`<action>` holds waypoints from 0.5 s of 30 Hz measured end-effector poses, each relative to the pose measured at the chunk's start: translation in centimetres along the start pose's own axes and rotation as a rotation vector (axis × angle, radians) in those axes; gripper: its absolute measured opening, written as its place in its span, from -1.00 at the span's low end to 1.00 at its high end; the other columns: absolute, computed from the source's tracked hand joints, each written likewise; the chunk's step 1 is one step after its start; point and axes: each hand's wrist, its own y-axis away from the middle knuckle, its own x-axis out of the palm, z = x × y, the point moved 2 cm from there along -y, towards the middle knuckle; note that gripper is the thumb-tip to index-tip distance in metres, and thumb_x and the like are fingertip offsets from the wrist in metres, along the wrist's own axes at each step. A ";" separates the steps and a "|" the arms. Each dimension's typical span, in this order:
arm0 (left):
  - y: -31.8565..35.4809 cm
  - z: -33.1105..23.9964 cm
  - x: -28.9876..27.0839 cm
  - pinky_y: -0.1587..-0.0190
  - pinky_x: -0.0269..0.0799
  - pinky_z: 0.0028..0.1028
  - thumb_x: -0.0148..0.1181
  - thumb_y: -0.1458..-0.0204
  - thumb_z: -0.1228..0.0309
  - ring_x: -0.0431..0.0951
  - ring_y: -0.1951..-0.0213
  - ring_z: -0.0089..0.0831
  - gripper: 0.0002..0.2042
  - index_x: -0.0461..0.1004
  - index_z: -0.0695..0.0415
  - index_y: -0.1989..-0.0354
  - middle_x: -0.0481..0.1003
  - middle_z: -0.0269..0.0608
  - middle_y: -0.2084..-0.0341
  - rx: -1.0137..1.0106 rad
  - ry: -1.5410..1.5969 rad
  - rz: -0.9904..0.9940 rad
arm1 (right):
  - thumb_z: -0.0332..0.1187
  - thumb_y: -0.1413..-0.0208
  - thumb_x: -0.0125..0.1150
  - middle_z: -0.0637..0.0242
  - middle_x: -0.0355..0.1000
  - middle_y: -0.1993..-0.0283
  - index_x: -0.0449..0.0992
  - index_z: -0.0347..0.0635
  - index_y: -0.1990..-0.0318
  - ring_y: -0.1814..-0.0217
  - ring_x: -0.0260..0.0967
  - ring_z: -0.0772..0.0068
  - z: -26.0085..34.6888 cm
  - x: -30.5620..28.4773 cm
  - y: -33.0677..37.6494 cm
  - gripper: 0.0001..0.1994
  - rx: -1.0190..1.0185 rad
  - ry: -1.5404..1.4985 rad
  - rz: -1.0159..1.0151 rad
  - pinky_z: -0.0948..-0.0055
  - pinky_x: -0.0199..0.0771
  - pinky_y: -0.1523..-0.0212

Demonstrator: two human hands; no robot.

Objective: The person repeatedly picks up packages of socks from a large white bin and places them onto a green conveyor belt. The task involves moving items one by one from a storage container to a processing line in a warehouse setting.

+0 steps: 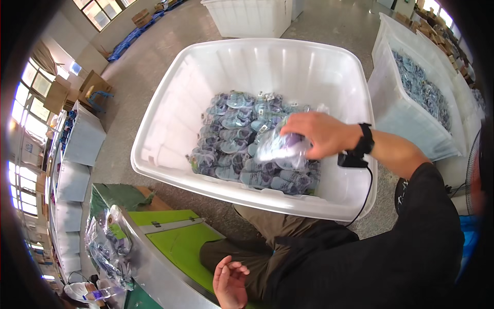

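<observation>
A large white plastic bin (pixel 146 141) stands in front of me. Rows of bluish-grey shoes in clear bags (pixel 236 121) cover its bottom. Over the right part of these rows, my right hand (pixel 320 135) grips a clear plastic bag with a shoe (pixel 282 148) inside; glare on the plastic and my fingers hide part of it. A black strap with a small box (pixel 355 157) and a cable is on my right wrist. Down by my lap, my left hand (pixel 230 283) is empty, its fingers loosely bent and apart.
A metal-edged bench (pixel 164 273) with a green front lies at lower left, with bagged items (pixel 109 242) on it. Another white bin (pixel 391 108) full of bagged shoes stands to the right. A further white bin (pixel 249 20) is beyond mine. White bins (pixel 72 180) line the left.
</observation>
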 end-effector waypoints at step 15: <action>4.3 -1.4 -5.1 -0.08 0.56 -0.29 0.13 -0.41 0.42 0.63 0.04 -0.30 -0.71 0.47 0.22 -0.23 0.61 -0.12 0.06 0.154 -0.358 -0.256 | -0.13 -0.03 0.43 0.03 0.47 -0.12 0.48 -0.11 -0.23 -0.27 0.39 -0.07 -18.5 9.5 4.9 -0.40 0.666 0.172 0.276 0.04 0.43 -0.24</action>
